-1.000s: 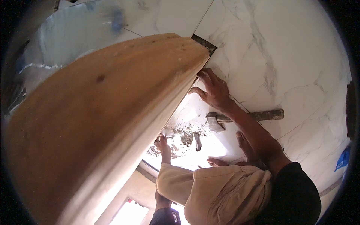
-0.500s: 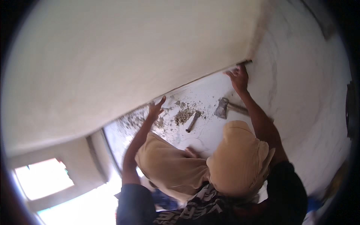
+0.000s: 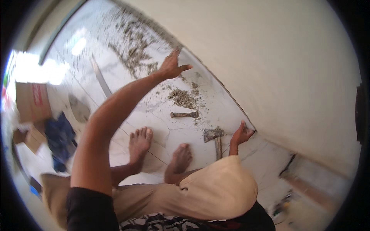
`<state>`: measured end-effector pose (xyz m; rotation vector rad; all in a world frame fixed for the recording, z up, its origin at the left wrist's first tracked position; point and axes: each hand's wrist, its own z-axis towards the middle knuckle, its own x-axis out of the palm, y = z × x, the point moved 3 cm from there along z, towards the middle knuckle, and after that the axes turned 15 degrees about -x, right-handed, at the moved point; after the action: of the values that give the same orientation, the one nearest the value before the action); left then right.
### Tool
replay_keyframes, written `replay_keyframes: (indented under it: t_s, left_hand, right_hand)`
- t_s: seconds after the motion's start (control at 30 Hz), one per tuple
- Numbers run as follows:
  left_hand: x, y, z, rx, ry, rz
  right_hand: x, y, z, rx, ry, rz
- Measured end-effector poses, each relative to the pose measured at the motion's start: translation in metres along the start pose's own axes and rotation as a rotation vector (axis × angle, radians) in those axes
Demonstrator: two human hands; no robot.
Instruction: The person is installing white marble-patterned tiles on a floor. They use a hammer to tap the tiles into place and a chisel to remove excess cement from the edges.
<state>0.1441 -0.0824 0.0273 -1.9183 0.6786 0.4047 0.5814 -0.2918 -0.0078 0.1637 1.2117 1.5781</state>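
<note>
A long white tile strip (image 3: pixel 210 79) stands along the foot of the wall, with a dark gap line above it. My left hand (image 3: pixel 172 68) is open, fingers reaching to the strip's far end and thumb spread. Down at the near corner, my right hand (image 3: pixel 241 135) touches the other end, thumb raised apart from the fingers; the fingertips are partly hidden. On the floor between them lie a short metal chisel (image 3: pixel 185 114) and a hatchet (image 3: pixel 213 134), whose handle runs under my knee. Crumbled mortar (image 3: pixel 182 98) is scattered beside the chisel.
More mortar debris (image 3: pixel 133 48) spreads along the wall at the far left. A flat metal strip (image 3: pixel 101 77) lies on the marbled tile floor. To the left are a cardboard box (image 3: pixel 33 101) and a dark blue cloth (image 3: pixel 59 138). My bare feet (image 3: pixel 140 144) are close to the tools.
My view has swung round, so the wall now fills the right side and more floor shows. Both hands are still at the wall's foot; the chisel and hatchet lie where they were.
</note>
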Motion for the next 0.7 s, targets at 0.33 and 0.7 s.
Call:
replay_keyframes:
  t_s: [0.33, 0.7]
  left_hand:
    - [0.056, 0.008, -0.003, -0.033, -0.579, -0.555]
    - [0.056, 0.006, 0.005, -0.134, -0.59, -0.701]
  right_hand:
    - [0.015, 0.02, -0.016, -0.16, 0.176, -0.304]
    - [0.016, 0.004, -0.008, -0.142, 0.176, -0.288]
